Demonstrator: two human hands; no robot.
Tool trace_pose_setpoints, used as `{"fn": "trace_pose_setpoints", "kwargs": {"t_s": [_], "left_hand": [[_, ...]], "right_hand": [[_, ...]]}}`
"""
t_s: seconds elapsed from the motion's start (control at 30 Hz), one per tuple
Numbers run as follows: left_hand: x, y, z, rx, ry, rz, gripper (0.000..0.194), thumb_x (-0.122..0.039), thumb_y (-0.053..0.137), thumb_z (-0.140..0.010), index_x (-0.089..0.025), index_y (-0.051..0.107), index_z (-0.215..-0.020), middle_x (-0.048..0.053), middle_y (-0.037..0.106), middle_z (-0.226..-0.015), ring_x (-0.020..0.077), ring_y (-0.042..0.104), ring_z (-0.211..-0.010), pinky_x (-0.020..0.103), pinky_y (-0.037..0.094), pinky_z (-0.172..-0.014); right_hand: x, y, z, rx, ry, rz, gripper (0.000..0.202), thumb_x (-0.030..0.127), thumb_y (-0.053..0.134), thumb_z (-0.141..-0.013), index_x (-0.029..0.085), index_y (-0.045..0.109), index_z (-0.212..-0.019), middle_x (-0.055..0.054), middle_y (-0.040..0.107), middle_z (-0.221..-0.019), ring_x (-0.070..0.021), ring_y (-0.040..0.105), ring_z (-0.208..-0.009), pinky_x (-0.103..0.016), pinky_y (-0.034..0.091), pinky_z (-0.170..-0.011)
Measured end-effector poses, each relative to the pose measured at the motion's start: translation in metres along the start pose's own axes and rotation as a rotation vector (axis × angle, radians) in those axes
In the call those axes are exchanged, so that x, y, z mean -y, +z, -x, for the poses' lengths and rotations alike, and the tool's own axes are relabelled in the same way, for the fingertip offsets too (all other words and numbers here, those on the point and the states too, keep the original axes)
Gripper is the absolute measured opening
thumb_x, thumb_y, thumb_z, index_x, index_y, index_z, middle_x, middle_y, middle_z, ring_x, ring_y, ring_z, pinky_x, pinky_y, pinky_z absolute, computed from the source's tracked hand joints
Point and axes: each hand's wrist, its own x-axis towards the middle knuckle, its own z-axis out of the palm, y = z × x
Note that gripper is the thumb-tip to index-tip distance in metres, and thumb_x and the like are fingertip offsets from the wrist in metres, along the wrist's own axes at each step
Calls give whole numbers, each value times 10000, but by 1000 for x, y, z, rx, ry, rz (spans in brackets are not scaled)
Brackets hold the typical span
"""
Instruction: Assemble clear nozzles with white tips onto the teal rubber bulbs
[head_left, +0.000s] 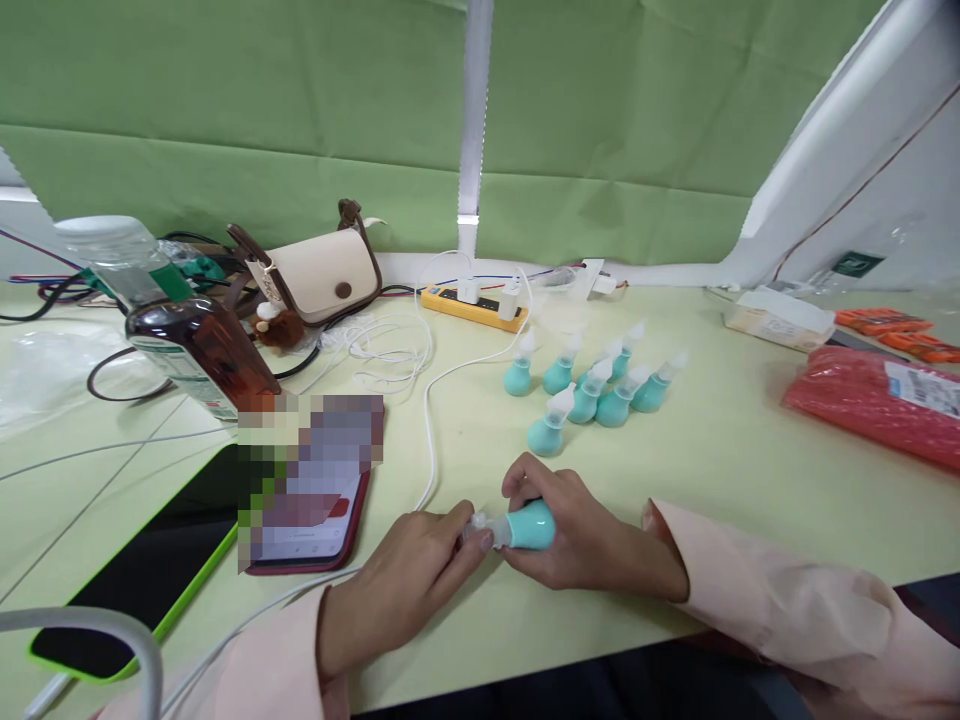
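Observation:
Near the table's front edge, my right hand point(574, 530) is wrapped around the teal bulb point(531, 525), which lies on its side and points left. My left hand point(412, 565) pinches the clear tip point(480, 530) at the bulb's other end. The clear part and the teal bulb meet between my two hands. Beyond my right hand, several more teal bulbs with clear tips stand upright in a loose group, the closest being a teal bulb point(546, 437) with its tip leaning right.
To the left lie a green-edged phone point(142, 560), a red-cased phone point(352, 520) and a dark bottle point(202, 350). Behind are a cream handbag point(322, 275), white cables and a yellow power strip point(474, 307). At right are a red package point(870, 400) and a white box point(780, 318).

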Motion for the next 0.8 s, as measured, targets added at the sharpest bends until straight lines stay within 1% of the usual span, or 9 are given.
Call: {"fn": "trace_pose_setpoints", "kwargs": {"t_s": [0.1,0.2,0.33,0.43,0.57,0.67,0.8], "left_hand": [[2,3,0,38,69,-138,304,-328,204,-898,-176,436,-774,4,551,-585,166,519,-498,256,311,-461],[4,5,1,55,131,-227,306,-334,187,-901,-177,421,-781,18,582,-604,180,535,-492,261,292,-449],[3,4,3,22,147,-233,280,-307,175,-905,-182,391,-778,10,569,-589,174,528,-475,253,291,-439],[1,4,3,-17,124,-219,271,-292,176,-904,-185,382,-765,12,567,-591,175,527,-477,250,305,-438],[0,8,2,-17,86,-262,246,-291,235,-899,-175,407,-765,22,577,-612,188,545,-503,255,321,-440],[2,11,1,-6,120,-331,236,-313,292,-886,-164,434,-769,23,570,-607,193,543,-501,261,326,-433],[4,12,1,-56,227,-380,293,-344,267,-885,-152,454,-766,41,561,-641,185,531,-502,271,362,-440]], "right_hand": [[3,-4,-2,113,49,-73,336,140,570,-586,201,334,-818,52,495,-618,-97,459,-533,-220,363,-580],[3,-5,-3,176,79,-174,364,132,583,-562,211,324,-805,74,464,-591,-82,407,-514,-203,339,-556],[3,-2,-2,183,219,-380,370,160,606,-558,215,306,-768,69,442,-613,-68,399,-505,-168,309,-462],[3,3,-1,175,314,-513,388,171,628,-549,214,308,-765,61,442,-642,-65,421,-520,-154,329,-444],[2,2,-2,213,352,-556,393,156,640,-533,210,338,-778,61,457,-659,-65,437,-550,-151,353,-455],[3,-3,-5,316,377,-551,417,137,655,-506,208,363,-795,68,469,-659,-58,437,-544,-144,360,-445],[2,-8,-9,497,494,-657,436,152,663,-500,209,362,-810,64,472,-715,-26,421,-432,-138,365,-343]]}}
